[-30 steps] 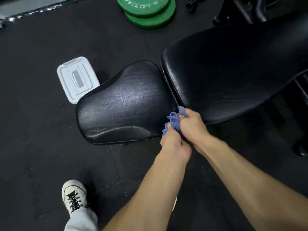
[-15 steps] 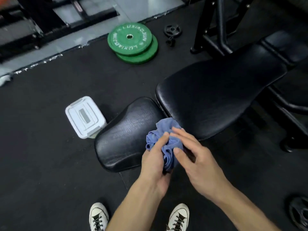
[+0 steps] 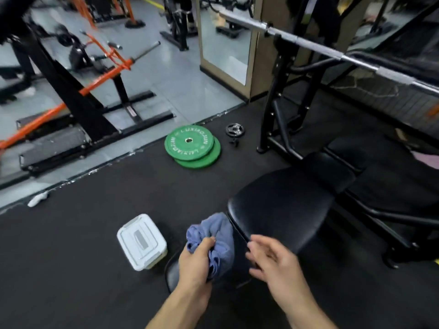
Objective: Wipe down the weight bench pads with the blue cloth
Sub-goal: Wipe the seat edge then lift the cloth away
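Two green weight plates lay stacked at the frame's centre, with one small black plate to their right. One white lidded box sat at lower centre-left. One blue cloth showed at lower centre. Two hands were in view, left hand and right hand. One steel barbell crossed the upper right.

Even, dim indoor light; pale floor beyond hands brighter. Motion blur throughout; wide-angle bending at edges.
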